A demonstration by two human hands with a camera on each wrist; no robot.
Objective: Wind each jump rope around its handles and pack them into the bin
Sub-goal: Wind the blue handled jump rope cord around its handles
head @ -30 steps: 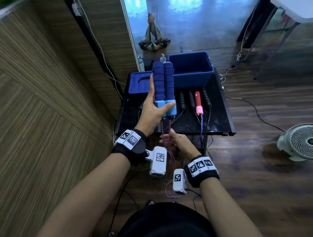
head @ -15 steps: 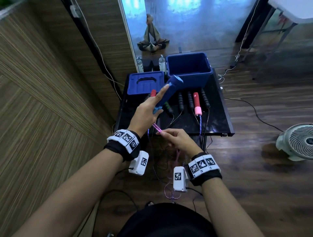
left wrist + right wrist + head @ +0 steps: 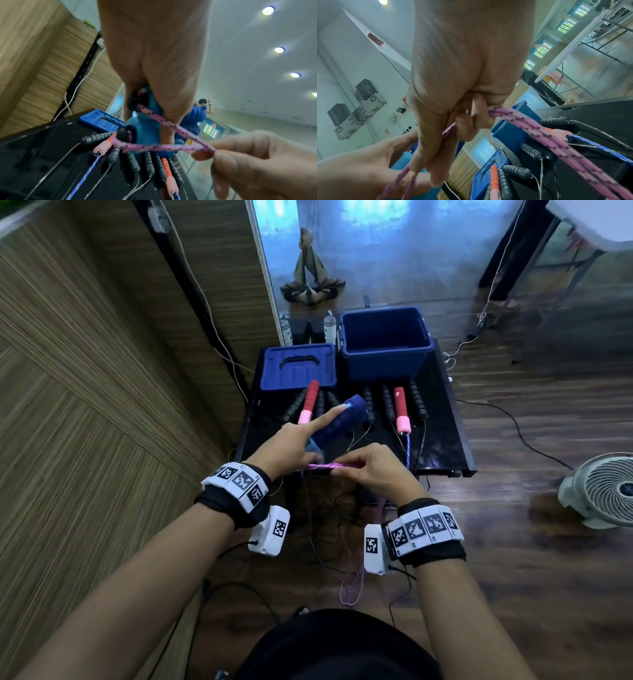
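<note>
My left hand (image 3: 298, 440) grips two blue foam jump-rope handles (image 3: 342, 419) together, tilted away from me over the table's front, index finger stretched along them. Their pink rope (image 3: 329, 466) runs taut and level to my right hand (image 3: 370, 470), which pinches both strands (image 3: 205, 147); the rest of the rope (image 3: 556, 140) hangs to the floor. The blue bin (image 3: 385, 344) stands open at the table's back right. Several other ropes with black handles (image 3: 388, 405) and red-pink handles (image 3: 400, 412) lie in a row in front of it.
The bin's blue lid (image 3: 298, 368) lies flat to the left of the bin on the black table (image 3: 442, 446). A wood-panel wall runs along the left. A white fan (image 3: 603, 491) stands on the floor at right. Cords and rope ends dangle below the table's front edge.
My left hand has tipped the blue handles from upright down towards the table. My right hand has risen and pulled the pink rope out level to the right.
</note>
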